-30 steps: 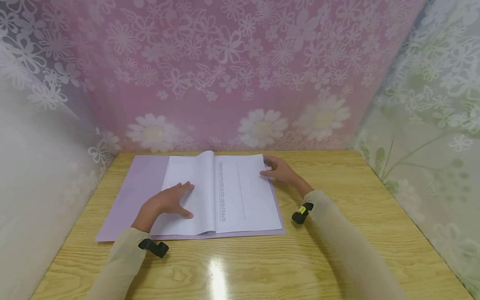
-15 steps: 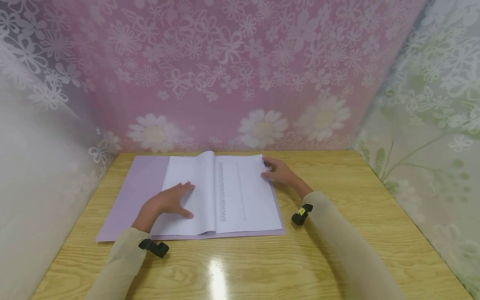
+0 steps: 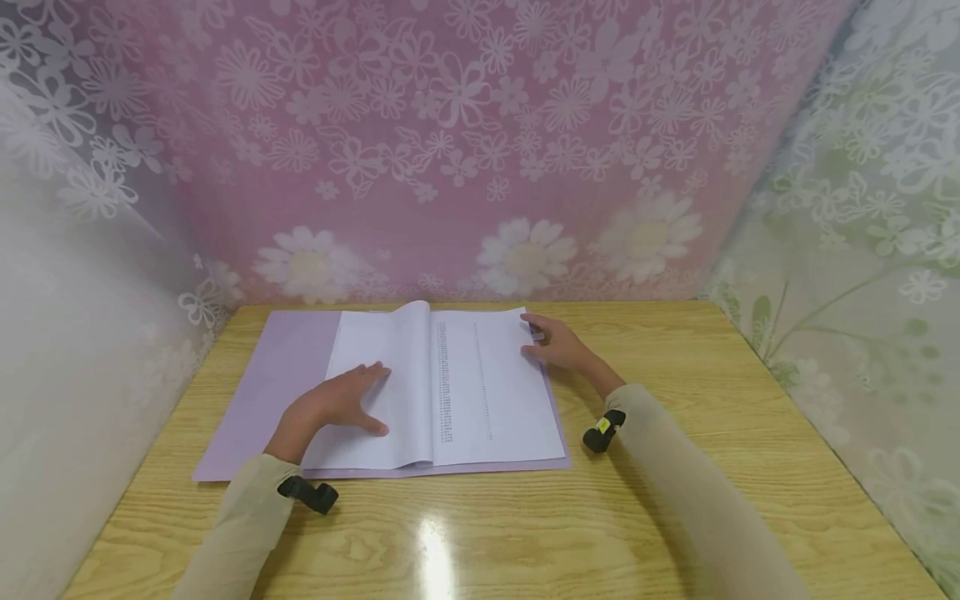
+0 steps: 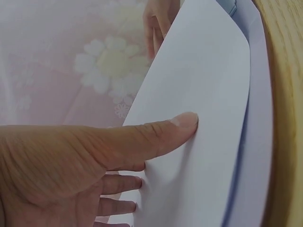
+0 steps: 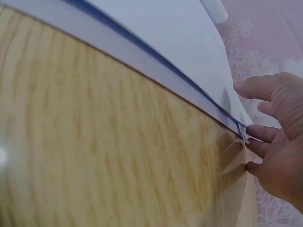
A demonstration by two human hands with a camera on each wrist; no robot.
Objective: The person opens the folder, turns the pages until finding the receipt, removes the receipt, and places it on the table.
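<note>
A lilac folder (image 3: 281, 358) lies spread on the table with white sheets in it. My left hand (image 3: 341, 400) rests on the blank left-hand page (image 3: 375, 333), thumb and fingers spread. In the left wrist view the thumb and fingertips touch that sheet. The right-hand page (image 3: 502, 392) bears columns of small print, too small to read. At its upper right edge is my right hand (image 3: 561, 343), thumb over the page side. In the right wrist view several fingertips touch the edge beside a small clear tab (image 5: 243, 132), the thumb held apart from them.
The wooden table (image 3: 660, 350) extends right of and in front of the folder. A pink flowered cloth (image 3: 450, 167) hangs behind, with pale patterned sheets at both sides. A dark wrist camera (image 3: 307, 494) sits on the left sleeve, another camera (image 3: 603, 431) on the right.
My right hand has shifted very slightly at the page's upper right edge. The left hand and the folder have stayed in place.
</note>
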